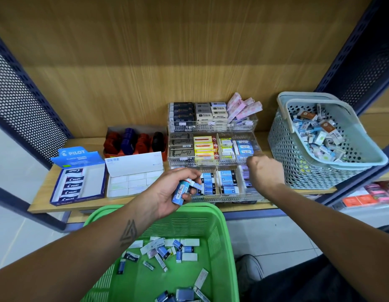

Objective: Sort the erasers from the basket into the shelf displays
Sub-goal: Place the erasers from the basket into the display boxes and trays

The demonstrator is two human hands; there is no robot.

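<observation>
A green basket [219,232] in front of me holds several loose erasers [167,251] in blue, white and dark sleeves. My left hand [174,192] hovers over the basket's far rim and grips a small stack of blue-sleeved erasers [182,191]. My right hand [265,173] reaches into the right side of the clear tiered display [213,127] on the wooden shelf, fingers curled at the middle tier's blue erasers [244,147]; what its fingertips hold is hidden.
A pale blue basket [282,144] full of mixed erasers stands at the shelf's right. A Pilot eraser box [78,182], a box of white erasers [134,179] and a box of red, blue and black items [134,140] sit left of the display.
</observation>
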